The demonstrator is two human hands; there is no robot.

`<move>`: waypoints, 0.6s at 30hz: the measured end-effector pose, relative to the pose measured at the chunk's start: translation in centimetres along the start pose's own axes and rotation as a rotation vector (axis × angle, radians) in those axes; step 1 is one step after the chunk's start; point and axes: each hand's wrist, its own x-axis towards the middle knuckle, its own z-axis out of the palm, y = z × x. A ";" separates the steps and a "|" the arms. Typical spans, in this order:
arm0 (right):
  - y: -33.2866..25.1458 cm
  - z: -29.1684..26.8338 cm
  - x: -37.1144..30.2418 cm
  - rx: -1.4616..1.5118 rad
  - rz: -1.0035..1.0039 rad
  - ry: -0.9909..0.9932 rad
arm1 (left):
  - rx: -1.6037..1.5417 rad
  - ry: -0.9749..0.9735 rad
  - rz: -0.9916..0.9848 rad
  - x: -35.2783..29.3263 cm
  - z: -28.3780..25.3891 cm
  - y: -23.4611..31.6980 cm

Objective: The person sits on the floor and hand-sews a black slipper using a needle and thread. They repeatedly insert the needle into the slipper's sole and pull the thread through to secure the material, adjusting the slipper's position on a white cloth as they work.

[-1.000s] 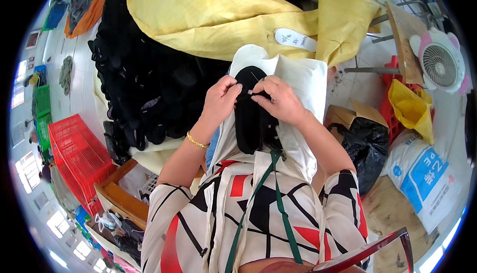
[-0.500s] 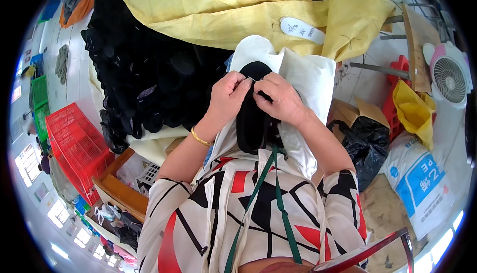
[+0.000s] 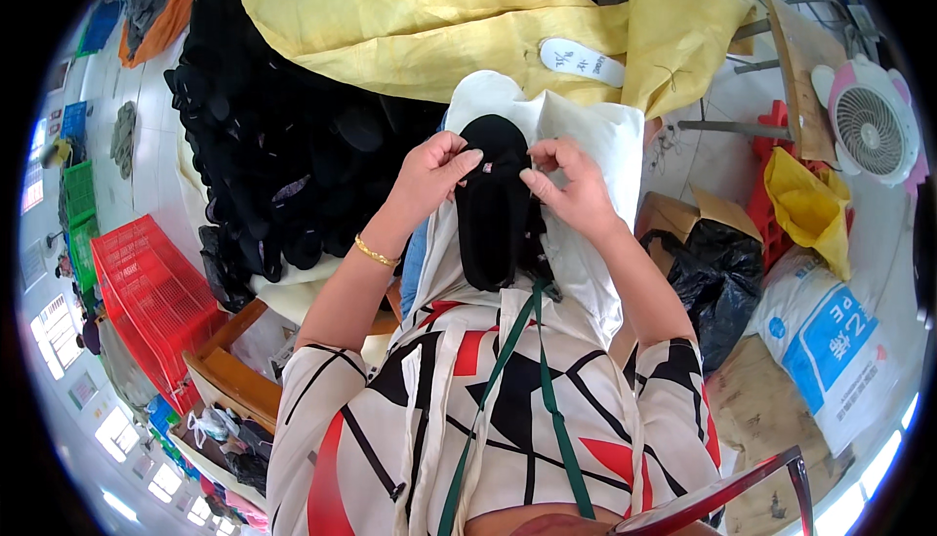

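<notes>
A black cloth slipper (image 3: 488, 233) lies on white cloth (image 3: 595, 136) over my lap, its rounded toe pointing away from me. A small pink-and-white patch shows at the front of its opening. My left hand (image 3: 431, 180) pinches the slipper's left edge there between thumb and fingers. On the opposite edge, my right hand (image 3: 574, 189) grips it with thumb and forefinger, the other fingers curled. Whether a thread or needle is between the fingers is too small to tell.
A large heap of black slippers (image 3: 283, 136) lies at the left. Beyond my lap spreads yellow sheeting (image 3: 410, 9) with a white sole-shaped piece (image 3: 583, 61) on it. Red crates (image 3: 156, 302) stand far left. Right are a black bag (image 3: 717, 282), a printed sack (image 3: 820, 341) and a fan (image 3: 869, 126).
My hands were close together over the slipper's opening with a thin pale strand between them. They have moved apart to its two edges, and the pink-and-white patch now shows.
</notes>
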 end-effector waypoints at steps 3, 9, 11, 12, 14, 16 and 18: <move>-0.9 0.8 -1.4 -0.183 -0.008 -0.027 | 0.190 0.002 0.082 -0.1 0.3 0.2; -1.4 1.7 -1.7 -0.548 -0.105 -0.117 | 0.339 0.115 0.095 0.3 1.6 0.2; -1.3 0.7 -1.8 -0.585 -0.136 -0.177 | 0.327 0.159 0.070 0.2 1.9 0.3; -1.3 0.2 -1.9 -0.626 -0.127 -0.186 | 0.342 0.170 0.069 0.0 2.0 0.5; -1.3 -0.6 -1.8 -0.709 -0.111 -0.205 | 0.372 0.194 0.067 -0.3 2.2 1.1; -1.1 -1.0 -0.6 -0.735 -0.126 0.053 | 0.332 0.200 0.082 -0.3 2.4 0.7; -1.1 -0.9 0.7 -0.439 0.005 0.280 | 0.307 0.205 0.076 -0.1 2.4 0.6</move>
